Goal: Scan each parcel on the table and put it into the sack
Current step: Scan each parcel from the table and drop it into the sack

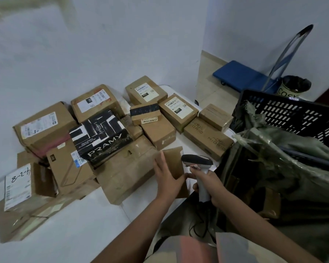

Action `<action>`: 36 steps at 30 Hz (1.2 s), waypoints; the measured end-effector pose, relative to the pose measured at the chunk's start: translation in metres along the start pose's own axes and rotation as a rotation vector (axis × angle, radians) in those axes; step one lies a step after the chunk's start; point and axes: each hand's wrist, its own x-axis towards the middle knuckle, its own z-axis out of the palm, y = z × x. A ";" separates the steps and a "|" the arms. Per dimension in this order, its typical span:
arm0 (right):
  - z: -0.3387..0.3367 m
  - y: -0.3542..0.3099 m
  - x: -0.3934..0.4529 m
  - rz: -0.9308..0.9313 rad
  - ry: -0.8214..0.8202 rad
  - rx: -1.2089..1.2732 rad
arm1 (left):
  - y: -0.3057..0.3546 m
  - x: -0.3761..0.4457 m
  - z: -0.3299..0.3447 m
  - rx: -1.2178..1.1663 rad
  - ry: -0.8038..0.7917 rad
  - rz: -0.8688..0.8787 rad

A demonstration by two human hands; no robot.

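Observation:
My left hand [168, 177] holds a small flat brown parcel [174, 161] on edge near the table's right front, fingers over its near face and thumb at its right edge. My right hand [209, 184] grips the handle of a grey barcode scanner [197, 161], whose head sits just right of that parcel. Several cardboard parcels cover the white table [80, 221], among them a black PRAMY box [101, 135] and labelled boxes [146, 90]. The green sack [273, 168] hangs open at the right, with a brown parcel [270, 205] inside.
A black plastic crate [296, 114] stands behind the sack. On the floor at the back right are a blue platform trolley [241, 74] and a lined waste bin [294, 86]. White walls close off the back and left. The scanner's cable [198, 228] hangs below the table.

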 end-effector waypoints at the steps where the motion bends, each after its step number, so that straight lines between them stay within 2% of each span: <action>1: 0.001 0.001 -0.001 -0.001 -0.014 -0.018 | -0.001 0.001 0.000 0.040 0.006 -0.020; 4: 0.001 0.003 -0.003 -0.032 -0.058 -0.046 | -0.006 0.005 -0.006 0.086 -0.019 -0.050; 10: -0.012 -0.003 -0.007 -0.044 0.004 -0.001 | -0.031 0.014 -0.033 -0.361 -0.160 -0.228; 13: -0.024 -0.012 -0.008 -0.009 -0.011 0.001 | -0.039 0.016 -0.040 -0.480 -0.203 -0.294; 16: -0.034 -0.022 -0.013 0.046 -0.062 -0.103 | -0.037 0.017 -0.040 -0.550 -0.220 -0.330; 24: -0.056 -0.047 -0.032 0.115 -0.259 -0.321 | -0.032 0.014 -0.035 -0.611 -0.220 -0.338; 36: -0.064 -0.049 -0.041 0.113 -0.264 -0.357 | -0.027 0.009 -0.030 -0.605 -0.220 -0.326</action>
